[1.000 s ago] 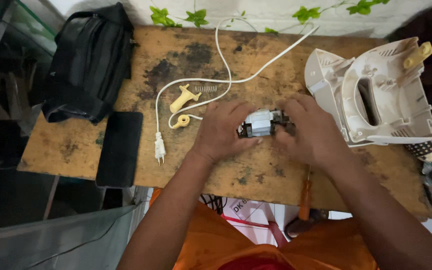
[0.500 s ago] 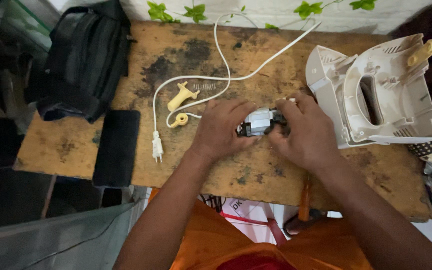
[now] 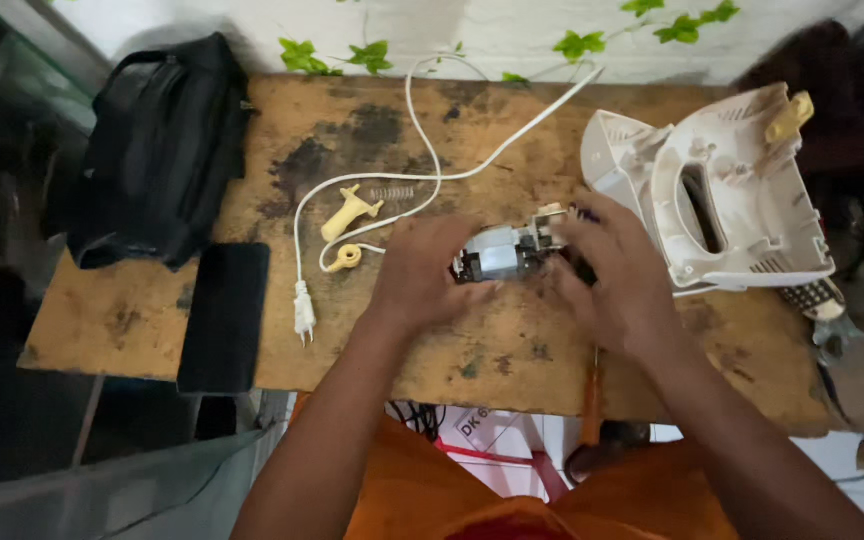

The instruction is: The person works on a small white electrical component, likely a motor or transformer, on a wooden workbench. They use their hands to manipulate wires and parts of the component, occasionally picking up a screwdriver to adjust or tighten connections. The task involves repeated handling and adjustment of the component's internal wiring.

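Both hands are holding a small metal motor (image 3: 504, 252) over the middle of the wooden table (image 3: 512, 350). The left hand (image 3: 422, 275) is gripping one end, the right hand (image 3: 612, 275) the other. A white cord (image 3: 422, 150) is lying behind, a white plastic shell (image 3: 722, 190) beside.

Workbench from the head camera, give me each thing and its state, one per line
Small motor: held above the bench between left hand and right hand.
White housing: opened, inside facing up.
Power cord: unplugged, plug lying loose on the bench.
Black bag: lying at the bench's corner.
Phone: screen dark.
Spring: loose.
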